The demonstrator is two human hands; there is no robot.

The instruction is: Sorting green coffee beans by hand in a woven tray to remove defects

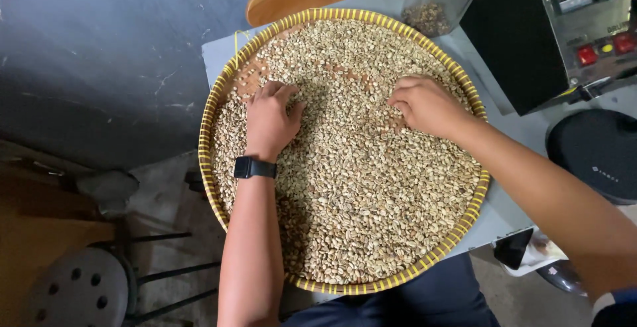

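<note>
Left hand (271, 120), fingers curled and holding nothing, rakes the beans (358, 188) in the tray (213, 108) on the surface (497, 211). Bare weave shows only beside it. Right hand (424, 103), loosely closed, presses into beans; most of the heap looks unworked.

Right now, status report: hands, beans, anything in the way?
Left hand and right hand both down on pale beans, fingers curled. Beans fill woven tray. Nothing blocking.

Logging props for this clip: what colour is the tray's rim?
Yellow woven rim, seen in the head view; both hands, left and right, rest on pale beans.
</note>
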